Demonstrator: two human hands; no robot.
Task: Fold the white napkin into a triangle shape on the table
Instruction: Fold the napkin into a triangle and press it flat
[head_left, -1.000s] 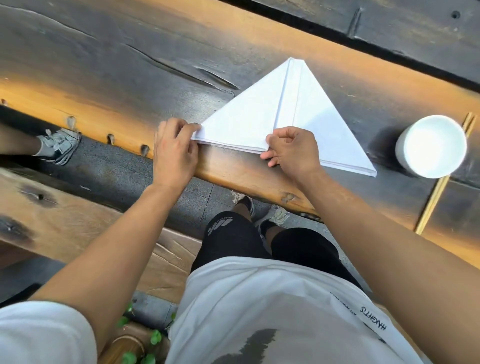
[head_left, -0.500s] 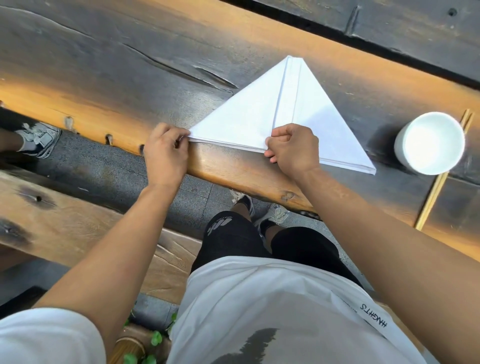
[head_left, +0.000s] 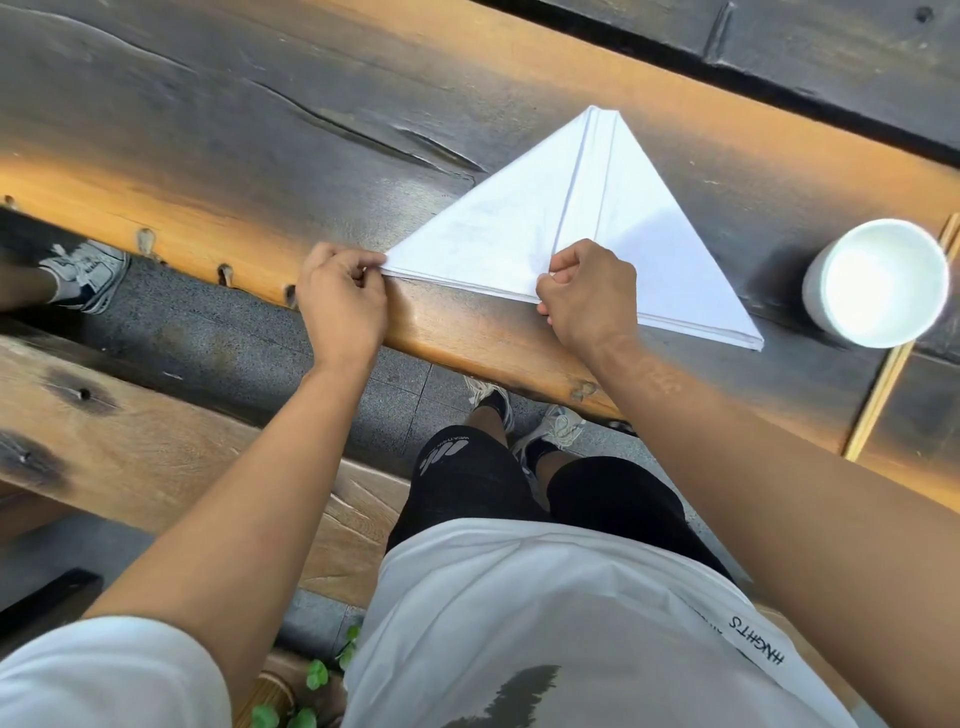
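Dark scorched planks of the table (head_left: 218, 119) carry the white napkin (head_left: 524, 239), already a triangle, fanning away beyond my fingers. My left hand (head_left: 340, 304) pinches its near-left corner; my right hand (head_left: 587, 299) pinches the base edge at the centre seam. Next, I judge, comes pressing the creases flat.

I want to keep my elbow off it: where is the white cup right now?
In the head view the cup stands at the right edge of the table, just right of the napkin's right corner and beyond the right hand, with chopsticks beside it.
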